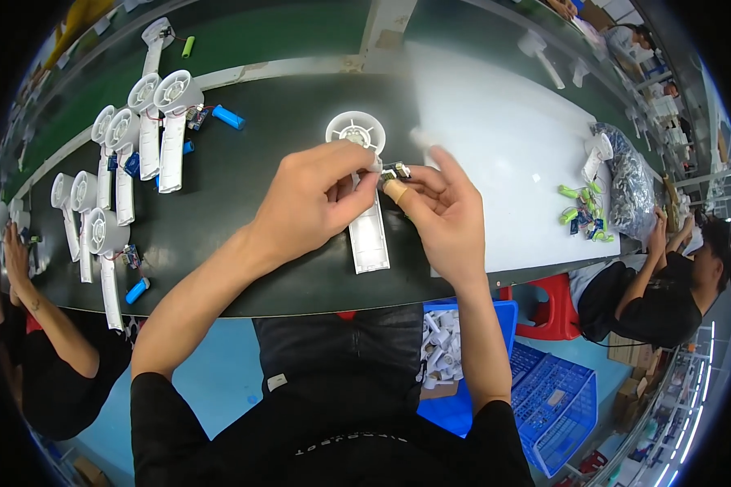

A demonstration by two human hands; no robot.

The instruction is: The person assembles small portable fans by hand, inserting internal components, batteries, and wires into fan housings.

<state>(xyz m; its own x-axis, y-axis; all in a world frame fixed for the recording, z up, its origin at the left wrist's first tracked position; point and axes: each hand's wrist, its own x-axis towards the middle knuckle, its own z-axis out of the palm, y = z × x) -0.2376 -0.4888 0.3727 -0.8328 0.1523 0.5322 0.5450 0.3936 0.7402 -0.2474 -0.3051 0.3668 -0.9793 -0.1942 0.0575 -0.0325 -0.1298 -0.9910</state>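
In front of me on the dark table lies a white plastic fan housing (369, 243), its round ring pointing away and its open handle toward me. My left hand (313, 191) is closed in a pinch over the neck of this housing; what its fingertips grip is hidden. Just to the right, my right hand (447, 215) holds a small circuit board (395, 172) between thumb and fingers, next to the housing. A tan band wraps the right thumb. The right index finger is raised and a pale blur shows beside its tip.
Several white fan housings (172, 154) with blue batteries (228, 118) stand at the left. A white sheet (495, 178) covers the right side, bearing green batteries (568, 215) and a plastic bag (632, 183). Blue crates (552, 406) and a red stool (548, 308) are below; co-workers sit both sides.
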